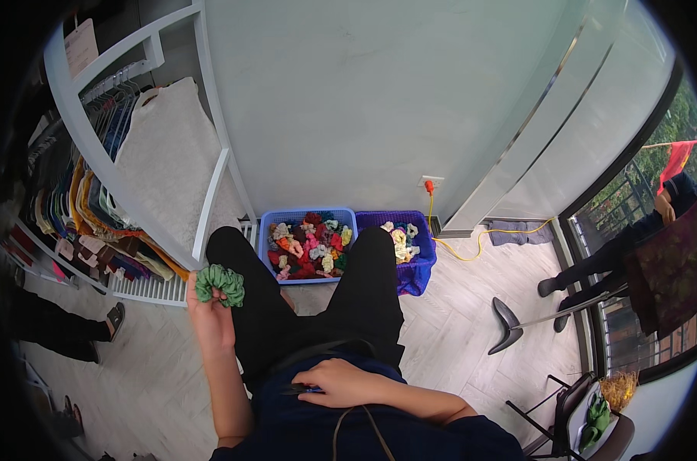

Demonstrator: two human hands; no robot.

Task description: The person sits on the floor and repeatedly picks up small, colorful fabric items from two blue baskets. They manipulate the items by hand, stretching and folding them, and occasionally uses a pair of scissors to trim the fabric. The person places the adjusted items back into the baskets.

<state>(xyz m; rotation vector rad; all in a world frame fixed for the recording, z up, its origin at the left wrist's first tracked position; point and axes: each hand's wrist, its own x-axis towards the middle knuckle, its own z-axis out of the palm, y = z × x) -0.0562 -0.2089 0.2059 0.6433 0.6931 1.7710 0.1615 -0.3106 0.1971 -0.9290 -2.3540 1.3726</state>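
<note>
A green fabric scrunchie (233, 282) is in my left hand (215, 322), held up beside my left knee with its ruffled ring facing me. My right hand (345, 381) rests against my belly, closed around a small tool (298, 389) with a dark blade and a blue part, possibly thread snips; the palm hides most of it. On the floor beyond my knees stands a blue plastic basket (262, 248) filled with scrunchies of many colours (317, 245). A purple basket (424, 225) to its right holds paler scrunchies (403, 239) and is partly hidden by my right knee.
At left, a white clothes rack (152, 225) carries hanging garments (170, 138). A yellow cord (458, 256) runs from a wall outlet (432, 183) across the floor. At right are a dark curved stand base (505, 326), a folding chair (570, 412) and a person (602, 262). Another person's legs (60, 322) show at left.
</note>
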